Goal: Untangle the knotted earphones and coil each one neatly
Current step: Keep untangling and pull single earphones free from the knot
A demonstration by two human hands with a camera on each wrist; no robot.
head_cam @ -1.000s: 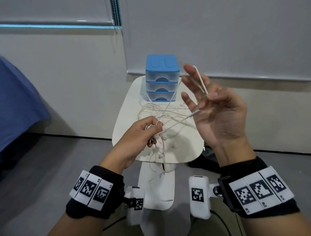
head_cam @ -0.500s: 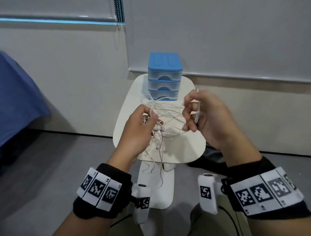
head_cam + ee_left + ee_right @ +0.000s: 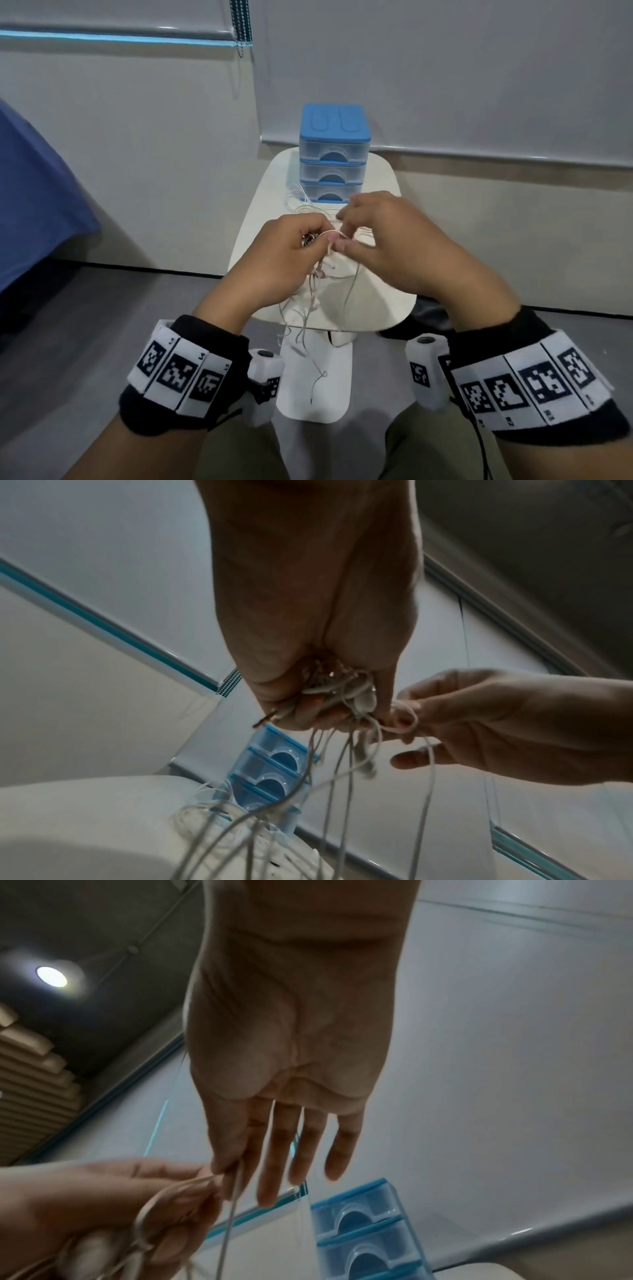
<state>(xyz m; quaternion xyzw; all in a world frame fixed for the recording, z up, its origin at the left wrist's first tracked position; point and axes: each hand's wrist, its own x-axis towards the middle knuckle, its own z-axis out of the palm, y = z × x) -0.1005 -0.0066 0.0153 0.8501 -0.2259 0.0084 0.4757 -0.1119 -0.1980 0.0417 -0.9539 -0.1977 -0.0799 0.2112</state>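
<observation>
Several thin white earphones (image 3: 317, 274) hang tangled above the small white table (image 3: 383, 301); the left hand (image 3: 281, 260) clenches the knot, the right hand (image 3: 387, 246) pinches one strand. Better to feed that strand back through slack loops than tug.

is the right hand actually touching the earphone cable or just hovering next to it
Touching. In the right wrist view the right hand pinches a strand of the earphone cable between thumb and forefinger, with no gap, beside the left hand.
</observation>
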